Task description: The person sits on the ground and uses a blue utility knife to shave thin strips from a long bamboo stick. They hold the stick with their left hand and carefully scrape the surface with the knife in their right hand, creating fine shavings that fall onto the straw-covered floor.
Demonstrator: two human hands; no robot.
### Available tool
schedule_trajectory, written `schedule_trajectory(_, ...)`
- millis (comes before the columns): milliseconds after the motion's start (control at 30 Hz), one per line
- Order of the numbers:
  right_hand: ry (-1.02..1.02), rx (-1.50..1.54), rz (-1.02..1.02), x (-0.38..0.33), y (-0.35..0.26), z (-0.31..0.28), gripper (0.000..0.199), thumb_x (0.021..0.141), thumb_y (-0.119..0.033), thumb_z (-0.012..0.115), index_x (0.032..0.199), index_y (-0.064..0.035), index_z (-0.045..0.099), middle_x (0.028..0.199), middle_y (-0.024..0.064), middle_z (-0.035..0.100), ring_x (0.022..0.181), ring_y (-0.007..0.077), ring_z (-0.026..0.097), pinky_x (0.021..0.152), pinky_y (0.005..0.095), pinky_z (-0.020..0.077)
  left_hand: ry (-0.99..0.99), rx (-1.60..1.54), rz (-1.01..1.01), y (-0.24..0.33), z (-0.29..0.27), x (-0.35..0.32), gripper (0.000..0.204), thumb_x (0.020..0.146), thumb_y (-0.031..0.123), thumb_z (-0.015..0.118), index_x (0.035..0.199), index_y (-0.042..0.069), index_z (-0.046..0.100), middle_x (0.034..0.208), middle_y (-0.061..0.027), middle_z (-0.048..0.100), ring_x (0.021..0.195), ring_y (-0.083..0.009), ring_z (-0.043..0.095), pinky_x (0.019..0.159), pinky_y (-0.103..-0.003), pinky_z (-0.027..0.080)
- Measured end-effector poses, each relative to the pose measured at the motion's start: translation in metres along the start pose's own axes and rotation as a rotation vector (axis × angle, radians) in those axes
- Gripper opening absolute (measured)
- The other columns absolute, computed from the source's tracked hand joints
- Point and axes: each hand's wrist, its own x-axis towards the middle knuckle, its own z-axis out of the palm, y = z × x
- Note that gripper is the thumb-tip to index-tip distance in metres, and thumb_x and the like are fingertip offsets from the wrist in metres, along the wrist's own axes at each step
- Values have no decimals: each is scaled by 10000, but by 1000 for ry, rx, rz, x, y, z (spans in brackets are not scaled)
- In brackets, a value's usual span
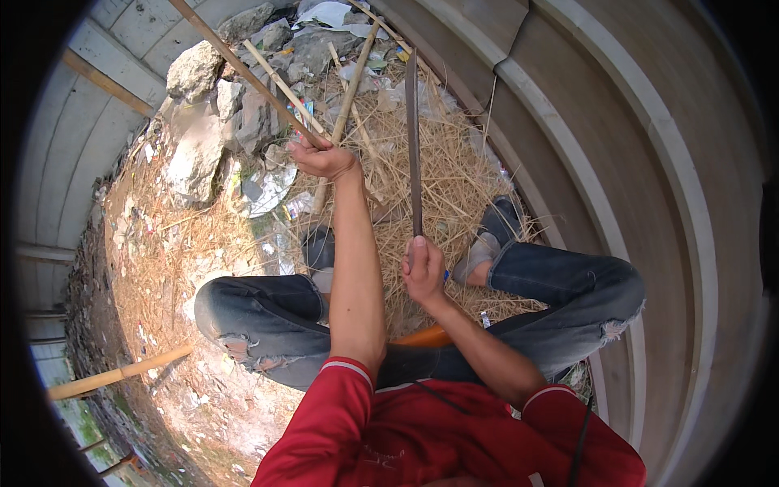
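Note:
My left hand [326, 160] is closed round the lower end of a long brown stick [251, 79], which slants up to the far left. In my right hand [424, 272] is a long, dark, narrow blade like a machete [415, 146], gripped low and pointing away from me, nearly upright in the picture. Blade and stick are apart. Dry straw [389, 195] lies beneath both hands, between my feet. A thicker bamboo pole [350, 89] rests on the straw just beyond my left hand.
Grey rocks [195, 154] and scraps of litter [272, 191] lie at the far left. A ribbed sheet wall [600, 122] curves along my right side. Another bamboo pole [122, 372] juts in at the left. My bent knees flank the work area, above something orange [422, 336].

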Motion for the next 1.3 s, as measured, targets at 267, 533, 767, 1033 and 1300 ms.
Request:
schedule_trajectory(267,-15,256,789,-11,40,-12,560,1024,-555,439,732,-78,463,541,6,435,461,133,483,413,343,418,-23,43,119,23,-11,2,556,1032,502,357,595,158,351,525,19,328,494,-122,336,505,-257,269)
schedule_trajectory(533,-15,-232,151,-29,40,-1,562,1056,-428,380,774,27,550,628,158,547,605,279,598,598,445,440,46,117,94,37,-11,-9,507,1027,493,399,657,147,367,555,23,321,512,-114,338,519,-279,279)
schedule_trajectory(767,99,-148,218,-10,60,14,618,1024,-536,406,763,6,552,628,141,544,594,288,578,578,430,438,105,61,78,31,-15,4,545,1016,519,403,603,172,332,527,19,318,498,-128,344,519,-284,314)
schedule_trajectory(1033,-100,-344,551,-37,63,1,532,1058,-415,412,761,9,537,581,121,504,542,263,560,540,418,427,112,87,7,30,-14,-3,529,1026,501,376,630,153,338,550,18,321,510,-126,341,528,-291,294)
schedule_trajectory(1300,79,-219,-210,-42,57,12,592,1030,-504,426,771,17,531,576,135,492,511,253,535,535,405,435,73,82,50,26,-13,3,507,1033,476,381,655,139,353,562,15,325,518,-126,331,533,-286,303)
